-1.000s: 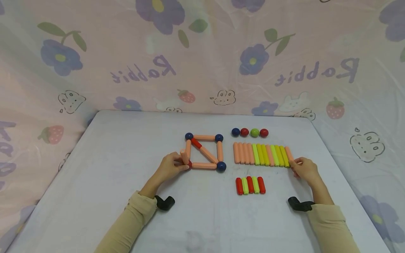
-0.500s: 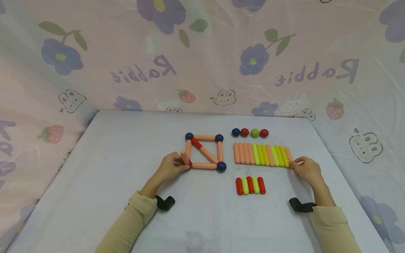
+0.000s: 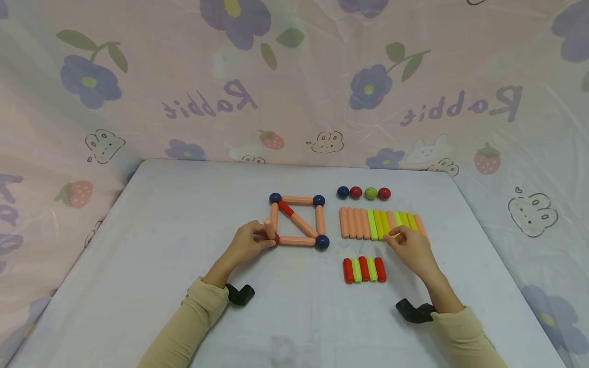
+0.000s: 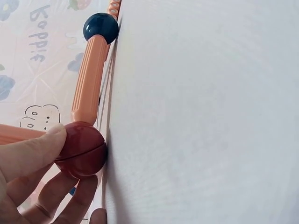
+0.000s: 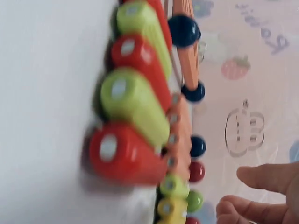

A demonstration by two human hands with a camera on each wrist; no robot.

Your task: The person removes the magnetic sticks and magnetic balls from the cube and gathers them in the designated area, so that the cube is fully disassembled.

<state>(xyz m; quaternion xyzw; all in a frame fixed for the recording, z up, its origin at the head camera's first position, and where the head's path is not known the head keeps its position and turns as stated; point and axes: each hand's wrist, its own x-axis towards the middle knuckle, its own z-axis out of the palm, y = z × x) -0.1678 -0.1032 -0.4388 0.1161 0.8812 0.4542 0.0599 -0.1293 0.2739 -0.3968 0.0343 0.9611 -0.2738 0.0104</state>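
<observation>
My left hand pinches a red ball at the near left corner of a square frame made of magnetic rods and balls. From that ball an orange rod stands up beside the fingers. Blue balls form the other corners, and a diagonal of a red rod and an orange rod crosses the square. My right hand is over the near ends of a row of long rods. In the right wrist view its thumb and fingers stand apart with nothing between them.
Behind the long rods lies a line of loose balls, blue, red and green. Nearer the person is a short row of red and light green rods. A printed curtain hangs behind the white table.
My right hand has left the orange rod at the right end of the row and moved left over the yellow and green rods. The left hand stays on the red ball.
</observation>
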